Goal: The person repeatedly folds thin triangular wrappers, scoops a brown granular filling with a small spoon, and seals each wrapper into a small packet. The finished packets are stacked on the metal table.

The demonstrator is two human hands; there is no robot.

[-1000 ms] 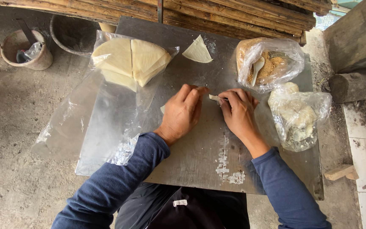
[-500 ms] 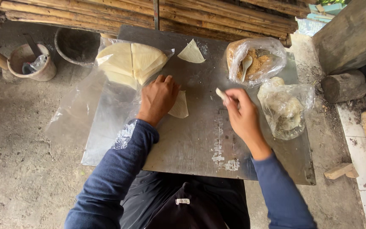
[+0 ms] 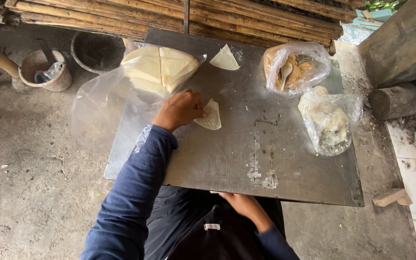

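Note:
My left hand rests on the grey metal table, fingers curled, touching the left edge of a pale wedge-shaped wrapper sheet. My right hand is down below the table's near edge, against my dark clothing; its fingers are hidden. A stack of folded cream wrapper sheets lies in a clear plastic bag at the table's far left. Another single wedge-shaped sheet lies near the far edge.
A plastic bag of brown filling with a white spoon and a bag of pale lumps sit on the right. Bamboo poles run behind. Two buckets stand on the dirt floor at left; a wooden block at right.
My right hand has left the tabletop and dropped below the near edge. My left hand stays by the wedge-shaped sheet, which now lies uncovered.

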